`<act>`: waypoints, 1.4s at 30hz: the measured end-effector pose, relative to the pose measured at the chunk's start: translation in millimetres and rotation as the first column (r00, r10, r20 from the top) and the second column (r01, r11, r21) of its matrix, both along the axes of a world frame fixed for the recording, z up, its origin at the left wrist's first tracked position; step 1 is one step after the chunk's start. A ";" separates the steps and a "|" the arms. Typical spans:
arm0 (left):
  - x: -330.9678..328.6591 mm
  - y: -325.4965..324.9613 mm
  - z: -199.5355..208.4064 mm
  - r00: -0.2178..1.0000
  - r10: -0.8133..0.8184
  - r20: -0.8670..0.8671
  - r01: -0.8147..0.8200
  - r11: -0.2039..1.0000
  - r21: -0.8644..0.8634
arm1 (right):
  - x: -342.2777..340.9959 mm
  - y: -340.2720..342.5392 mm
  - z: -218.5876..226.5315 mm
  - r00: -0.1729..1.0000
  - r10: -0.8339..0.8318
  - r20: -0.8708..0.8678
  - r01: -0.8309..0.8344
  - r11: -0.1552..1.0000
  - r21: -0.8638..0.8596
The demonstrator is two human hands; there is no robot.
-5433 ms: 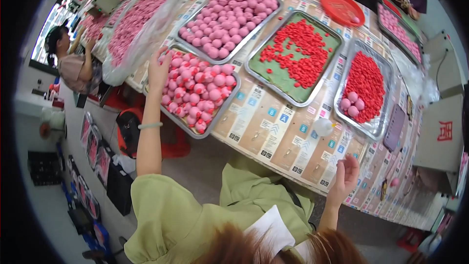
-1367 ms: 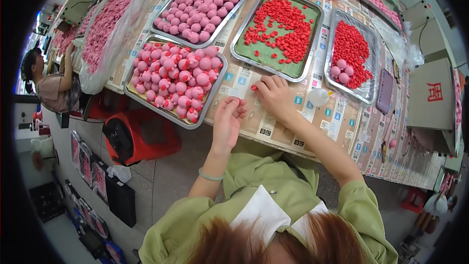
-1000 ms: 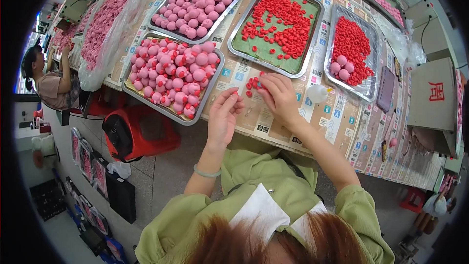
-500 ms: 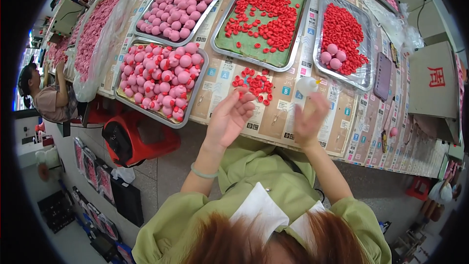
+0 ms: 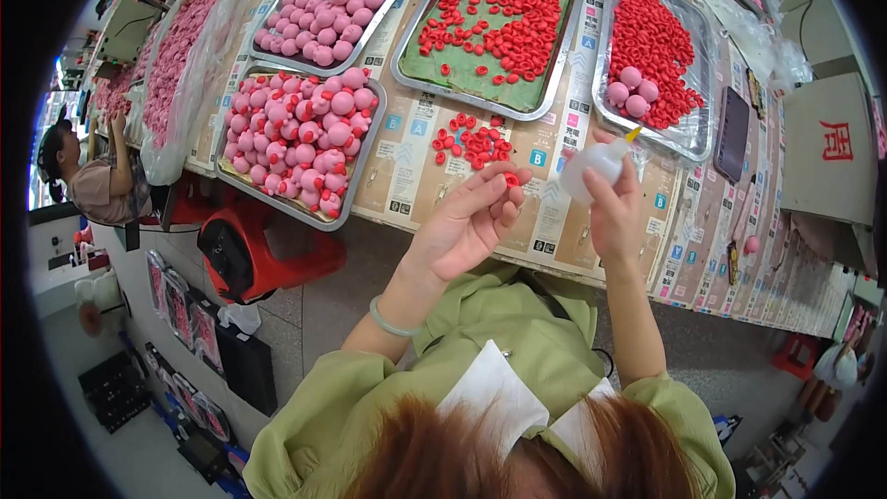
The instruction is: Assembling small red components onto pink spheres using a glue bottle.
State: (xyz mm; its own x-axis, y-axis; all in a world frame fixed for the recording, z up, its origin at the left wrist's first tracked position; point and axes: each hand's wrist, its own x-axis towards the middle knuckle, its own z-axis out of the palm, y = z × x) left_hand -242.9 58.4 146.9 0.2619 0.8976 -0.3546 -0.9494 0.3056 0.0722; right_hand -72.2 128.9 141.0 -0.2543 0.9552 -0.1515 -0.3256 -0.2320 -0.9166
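Right of centre, the right hand [image 5: 621, 212] now grips the white bottle [image 5: 591, 174], lifted off the tabletop [image 5: 684, 231]; mid-frame, the left hand [image 5: 462, 231] pinches a red piece [image 5: 512, 180], so both seem ready.

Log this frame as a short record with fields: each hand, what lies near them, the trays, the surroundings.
Left hand: pinches one red piece
Right hand: grips white bottle, yellow tip upward
Near hands: loose red pieces on table
Left tray: pink balls with red parts
Green-lined tray: red rings
Right tray: red rings, four pink balls
Surroundings: dark phone-shaped device, red stool, co-worker
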 end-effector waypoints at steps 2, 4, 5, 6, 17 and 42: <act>-0.4 -0.8 -1.3 0.998 0.039 -0.056 -0.042 0.997 -0.063 | 3.6 -10.1 24.4 0.994 0.098 -0.039 -0.101 0.992 -0.071; 1.5 -1.4 3.6 0.996 0.032 -0.080 -0.039 0.995 -0.087 | 10.5 -16.2 38.6 0.970 0.240 -0.030 -0.242 0.959 -0.148; 2.7 -0.6 5.2 0.994 0.028 -0.110 -0.040 0.993 -0.110 | 12.5 -19.3 41.2 0.972 0.235 -0.030 -0.237 0.959 -0.155; 3.2 -0.6 4.5 0.994 0.023 -0.109 -0.036 0.993 -0.116 | 14.0 -23.1 43.1 0.975 0.174 0.135 -0.170 0.985 -0.041; 5.9 -7.0 4.9 0.994 -0.020 -0.104 0.016 0.999 -0.032 | 19.5 -37.0 52.7 0.979 -0.104 0.174 0.020 0.904 0.427; 5.0 -9.1 2.3 0.990 -0.021 -0.141 0.016 0.999 -0.036 | 18.1 -38.1 47.3 0.897 -0.172 0.408 -0.080 0.843 0.532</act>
State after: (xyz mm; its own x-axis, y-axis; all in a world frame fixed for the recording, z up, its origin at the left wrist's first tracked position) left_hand -237.9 49.3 149.2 0.2234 0.8797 -0.4198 -0.9248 0.3274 0.1939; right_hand -54.1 90.8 188.4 -0.2382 0.9263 0.2920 0.1258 0.3275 -0.9364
